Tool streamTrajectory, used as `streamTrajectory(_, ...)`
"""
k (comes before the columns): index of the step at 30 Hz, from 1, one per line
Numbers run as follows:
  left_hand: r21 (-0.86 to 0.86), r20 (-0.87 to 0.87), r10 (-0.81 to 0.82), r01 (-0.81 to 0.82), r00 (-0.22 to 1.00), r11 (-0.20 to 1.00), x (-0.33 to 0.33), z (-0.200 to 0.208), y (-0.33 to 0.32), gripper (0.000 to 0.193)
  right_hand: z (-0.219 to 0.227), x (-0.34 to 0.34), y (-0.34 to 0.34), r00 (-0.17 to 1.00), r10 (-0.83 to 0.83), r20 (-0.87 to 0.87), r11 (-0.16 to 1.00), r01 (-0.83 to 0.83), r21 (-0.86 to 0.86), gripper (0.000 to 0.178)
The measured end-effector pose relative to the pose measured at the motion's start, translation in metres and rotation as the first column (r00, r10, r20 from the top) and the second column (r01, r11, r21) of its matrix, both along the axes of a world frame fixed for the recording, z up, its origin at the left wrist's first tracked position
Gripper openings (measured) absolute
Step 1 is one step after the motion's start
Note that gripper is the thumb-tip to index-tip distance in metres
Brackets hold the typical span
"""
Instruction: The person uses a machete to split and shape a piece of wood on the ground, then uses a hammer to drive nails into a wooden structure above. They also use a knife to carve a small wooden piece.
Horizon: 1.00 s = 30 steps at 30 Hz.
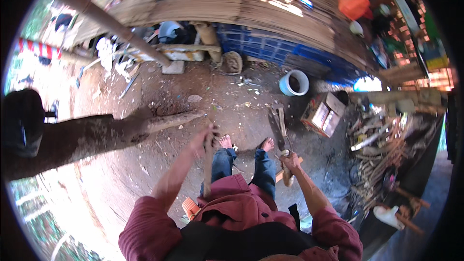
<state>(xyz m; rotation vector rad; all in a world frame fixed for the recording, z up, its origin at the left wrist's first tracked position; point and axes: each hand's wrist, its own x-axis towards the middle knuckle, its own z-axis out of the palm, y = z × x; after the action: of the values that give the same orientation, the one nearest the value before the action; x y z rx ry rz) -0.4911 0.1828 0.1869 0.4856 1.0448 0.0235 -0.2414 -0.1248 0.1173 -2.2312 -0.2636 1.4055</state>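
Observation:
My left hand, somewhat blurred, is closed around the upper part of a pale wooden stick. The stick's lower end reaches toward my lap, beside the maroon shirt. Out to the right, in front of my knee, my right hand grips a machete by its handle. The dark blade points away from me, and the curved light butt of the handle shows below my fist. A split piece of wood appears close beside the blade. My bare feet rest on the dirt ground between the two hands.
A thick log juts in from the left. A bucket and a cardboard box stand ahead to the right, with piled firewood farther right. Beyond is a bamboo platform with a slanting pole. Wood chips litter the ground.

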Motion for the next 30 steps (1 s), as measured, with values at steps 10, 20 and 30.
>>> streamTrajectory(10,0.084,-0.092,-0.637,0.643,0.765,0.761,-0.008,-0.013,-0.162,0.029,0.015,-0.005,0.006,0.877,-0.190,0.440,0.869,-0.058,0.491,0.045)
streamTrajectory(20,-0.014,-0.279,-0.643,0.666,0.714,0.746,0.116,-0.149,0.000,0.033,-0.033,0.063,0.020,0.963,0.072,0.260,0.984,-0.112,0.142,0.043)
streamTrajectory(30,0.007,-0.421,-0.515,0.571,0.747,0.821,0.155,-0.352,0.089,0.023,-0.243,0.038,0.046,0.975,0.197,0.104,0.977,-0.205,0.063,0.069)
